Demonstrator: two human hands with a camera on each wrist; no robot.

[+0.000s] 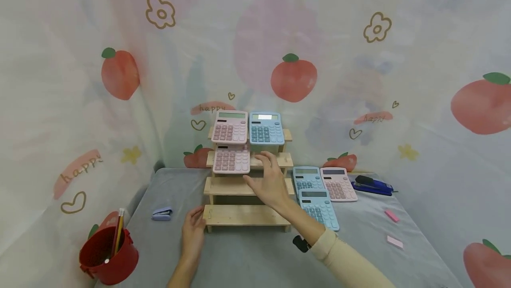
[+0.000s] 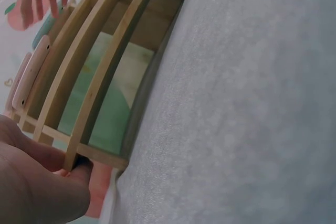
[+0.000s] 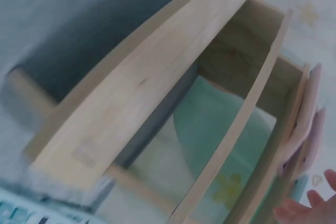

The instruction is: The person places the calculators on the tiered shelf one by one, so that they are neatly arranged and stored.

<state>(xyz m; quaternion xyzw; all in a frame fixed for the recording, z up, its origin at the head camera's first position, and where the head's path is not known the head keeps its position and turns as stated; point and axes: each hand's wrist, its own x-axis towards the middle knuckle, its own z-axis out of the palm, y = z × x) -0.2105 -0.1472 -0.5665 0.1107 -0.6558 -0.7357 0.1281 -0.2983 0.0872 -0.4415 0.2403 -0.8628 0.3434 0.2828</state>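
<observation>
A wooden stepped rack [image 1: 247,215] stands on the cloth-covered table. At its lower left corner, my left hand [image 1: 192,233] grips the end of the lowest board [image 2: 107,85] between thumb and fingers. My right hand [image 1: 269,184] hovers before the upper steps with fingers spread and holds nothing. Just left of its fingertips, a pink calculator [image 1: 231,160] leans on the second step from the top. On the top step another pink calculator [image 1: 229,127] leans beside a blue calculator [image 1: 266,129]. In the right wrist view, only fingers [image 3: 310,211] of the right hand show at the corner.
Right of the rack lie two blue calculators, one [image 1: 319,208] overlapping the other [image 1: 307,177], and a pink calculator [image 1: 339,185]. Beyond are a dark blue stapler [image 1: 373,186] and pink erasers [image 1: 392,215]. A small stapler [image 1: 161,214] and red bucket [image 1: 109,257] with pencils stand left.
</observation>
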